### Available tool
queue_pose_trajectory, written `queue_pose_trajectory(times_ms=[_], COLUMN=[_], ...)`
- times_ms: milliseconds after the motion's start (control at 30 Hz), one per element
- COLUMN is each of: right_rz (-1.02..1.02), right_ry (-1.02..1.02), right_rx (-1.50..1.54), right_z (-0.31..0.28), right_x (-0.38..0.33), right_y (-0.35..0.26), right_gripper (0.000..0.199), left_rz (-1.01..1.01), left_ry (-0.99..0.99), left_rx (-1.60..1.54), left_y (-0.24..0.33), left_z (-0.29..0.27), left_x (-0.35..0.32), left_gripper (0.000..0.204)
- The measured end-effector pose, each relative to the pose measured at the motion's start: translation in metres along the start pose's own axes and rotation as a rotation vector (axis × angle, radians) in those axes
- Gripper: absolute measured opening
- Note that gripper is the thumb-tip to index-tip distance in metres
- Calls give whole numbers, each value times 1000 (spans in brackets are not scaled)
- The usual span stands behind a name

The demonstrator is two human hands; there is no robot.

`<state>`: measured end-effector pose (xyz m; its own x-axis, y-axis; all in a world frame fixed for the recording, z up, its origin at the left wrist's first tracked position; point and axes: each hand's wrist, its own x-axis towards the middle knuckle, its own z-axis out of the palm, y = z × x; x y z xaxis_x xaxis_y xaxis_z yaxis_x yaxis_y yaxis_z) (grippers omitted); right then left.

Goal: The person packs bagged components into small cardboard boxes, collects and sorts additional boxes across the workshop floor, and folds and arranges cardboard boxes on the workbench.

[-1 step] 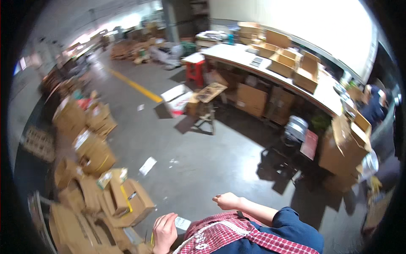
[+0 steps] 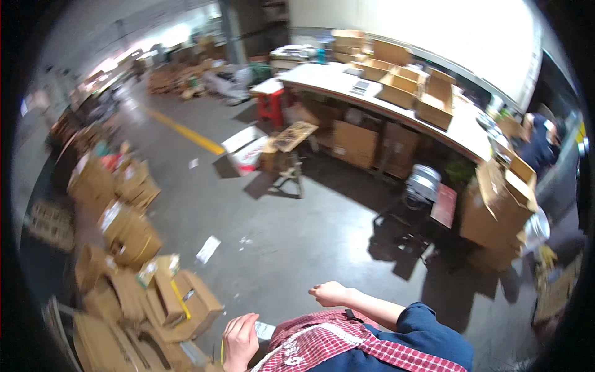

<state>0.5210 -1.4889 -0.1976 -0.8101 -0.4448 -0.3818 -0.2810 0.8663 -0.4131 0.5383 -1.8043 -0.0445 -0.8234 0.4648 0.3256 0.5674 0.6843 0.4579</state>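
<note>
Floor (image 2: 282, 248), grey and smooth, spreads ahead of the hands, bounded on the left by a heap of cardboard (image 2: 192, 297) and on the right by a tall open carton (image 2: 486, 214). Along the far right side runs the long edge of a white-topped worktable (image 2: 322, 75) carrying 3 open boxes (image 2: 434, 118). A small wooden stand (image 2: 294, 136) and 1 red stool (image 2: 269, 108) narrow the way near its left end; a yellow line (image 2: 186, 132) crosses the floor beyond. 1 white sheet (image 2: 208, 249) lies on the floor near the heap.

The space under the table is dim, and the dark things beside a silvery cylinder (image 2: 426, 181) blend into shadow. At the right rim, a bent person (image 2: 538, 147) is blurred and partly hidden. The left forearm is out of view below the lower edge.

The right hand (image 2: 328, 294) is loosely closed in front of a red checked apron (image 2: 313, 328). The left hand (image 2: 240, 340) has bent fingers, its palm hidden, so I cannot tell whether it grips anything. A pale slip (image 2: 264, 331) shows just right of its fingertips, partly covered by the apron; I cannot tell if they touch. The right hand is farther from that slip.
</note>
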Motion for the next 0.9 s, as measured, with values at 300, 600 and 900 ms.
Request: queue_pose_trajectory(times_ms=[300,600,900], right_rz=[86,580,734], right_ry=[259,367,646], right_rx=[434,129,499], right_z=[-91,-200,-267], right_x=[-13,-1,-40], right_y=[156,400,546], right_gripper=[29,22,30], left_rz=[405,526,823], left_ry=[-331,-466,-617], left_rx=[-50,-120,-114], left_y=[12,28,101], left_z=[149,273,379], left_x=[236,476,719], left_gripper=[20,20,29])
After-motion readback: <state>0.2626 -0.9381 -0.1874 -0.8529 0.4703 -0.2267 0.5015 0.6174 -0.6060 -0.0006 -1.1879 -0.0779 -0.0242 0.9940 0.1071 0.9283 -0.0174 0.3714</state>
